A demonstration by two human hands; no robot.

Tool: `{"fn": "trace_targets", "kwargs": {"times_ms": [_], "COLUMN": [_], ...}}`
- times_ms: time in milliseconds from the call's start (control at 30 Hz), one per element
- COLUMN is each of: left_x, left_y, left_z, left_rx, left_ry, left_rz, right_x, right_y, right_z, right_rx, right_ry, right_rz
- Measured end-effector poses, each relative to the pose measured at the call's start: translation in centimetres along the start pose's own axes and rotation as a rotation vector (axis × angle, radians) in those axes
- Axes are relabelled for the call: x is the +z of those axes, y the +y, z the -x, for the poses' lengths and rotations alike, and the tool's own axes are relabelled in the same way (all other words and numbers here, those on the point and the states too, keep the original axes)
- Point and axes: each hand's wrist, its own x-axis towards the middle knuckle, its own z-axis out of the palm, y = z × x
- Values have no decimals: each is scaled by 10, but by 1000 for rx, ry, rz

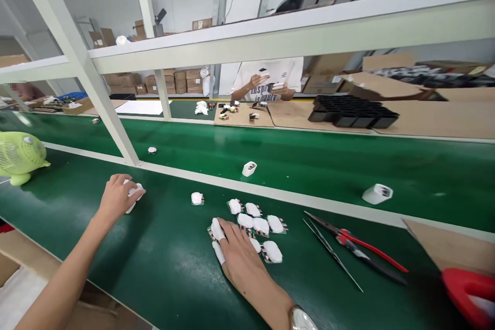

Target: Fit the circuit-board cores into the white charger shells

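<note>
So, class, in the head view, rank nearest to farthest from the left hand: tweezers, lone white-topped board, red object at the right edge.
1. Lone white-topped board: to the left hand's right.
2. Tweezers: farther right, past the right hand.
3. Red object: lower right corner.

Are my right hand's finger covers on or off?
On: your right hand shows white covers over its thumb and index finger.

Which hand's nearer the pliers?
Right. The right hand is at the white-topped circuit boards, to the left of the pliers, with the tweezers between; the left hand is much farther left, on a white housing.
</note>
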Motion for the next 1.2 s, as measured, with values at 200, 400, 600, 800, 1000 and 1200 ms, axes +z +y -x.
{"fn": "trace_targets", "kwargs": {"times_ms": [200,400,600,800,1000,1200], "left_x": [22,24,36,41,50,45], "left_y": [31,136,144,134,156,159], "left_z": [0,14,31,40,53,57], "left_rx": [117,459,333,245,356,402], "left_ry": [-24,-304,-394,-488,-356,-350], "left_rz": [259,738,860,970,975,940], "right_x": [-22,-33,-28,-29,-43,-40], "right_y": [-2,6,9,3,-5,-5], "right_z": [-7,-15,-5,-5,-9,-4], "right_rx": [5,-5,8,46,38,-23], "right_ry": [-131,-230,-142,47,187,133], "right_rz": [8,5,-42,-175,-247,-220]}}
